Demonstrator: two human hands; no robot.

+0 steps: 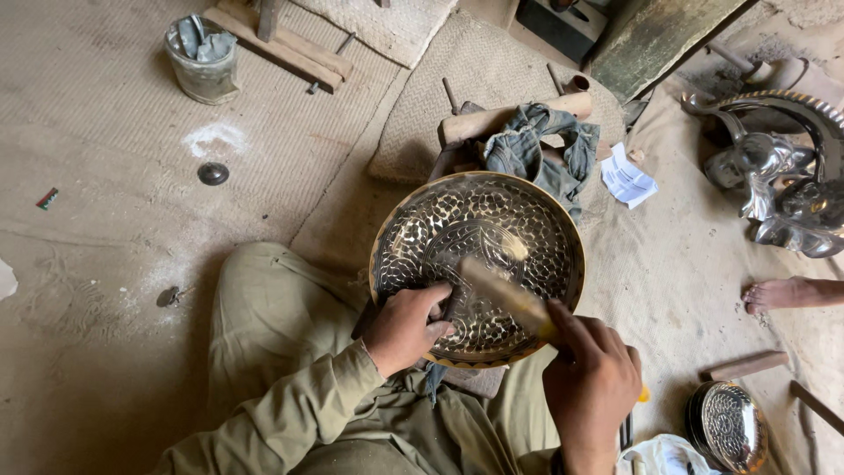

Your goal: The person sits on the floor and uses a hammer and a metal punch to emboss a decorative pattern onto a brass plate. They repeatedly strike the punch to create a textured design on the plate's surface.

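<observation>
A round engraved metal plate with a brass rim rests tilted against my lap and a wooden block with a grey-blue cloth. My left hand is closed on a small tool pressed to the plate's lower left surface. My right hand grips a wooden-handled hammer, whose blurred head lies over the plate's centre, next to my left hand.
A metal can stands at the back left near wooden planks. Shiny metal figures sit at the right, another person's bare foot below them. A smaller engraved plate lies at the bottom right. Folded paper lies beside the cloth.
</observation>
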